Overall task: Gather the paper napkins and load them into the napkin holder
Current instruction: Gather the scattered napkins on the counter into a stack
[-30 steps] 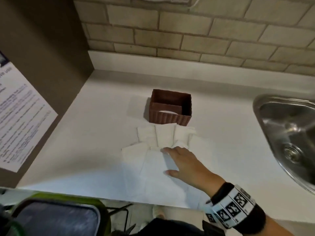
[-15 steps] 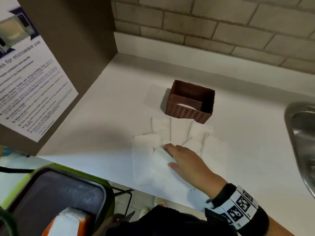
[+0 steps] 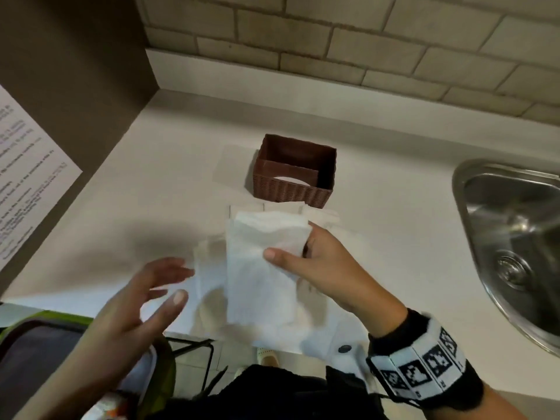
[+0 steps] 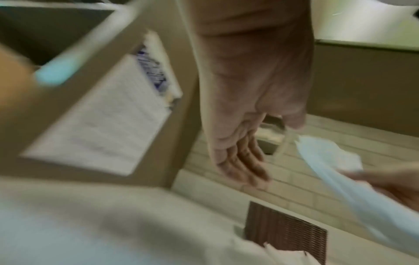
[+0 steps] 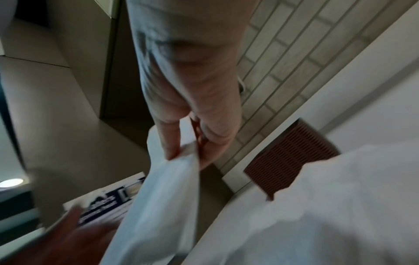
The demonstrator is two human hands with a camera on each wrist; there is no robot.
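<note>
Right hand (image 3: 321,268) pinches a lifted white paper napkin (image 3: 260,268), left hand (image 3: 142,301) spread beside it, gathering underway; next, probably collecting the rest before the brown ribbed napkin holder (image 3: 295,189).

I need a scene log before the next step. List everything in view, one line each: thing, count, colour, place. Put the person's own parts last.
lifted napkin: one, white, held above the counter.
loose napkins: several, exact count unclear, white, spread on the counter in front of the holder.
napkin holder: one, brown, ribbed, on the counter near the wall.
counter: one, white.
sink: one, steel, at right.
brick wall: beige, behind the counter.
printed notice: one, white, on the brown panel at left.
wrist band: one, black and white, on the right wrist.
left hand: open, beside the lifted napkin.
right hand: pinches the lifted napkin.
</note>
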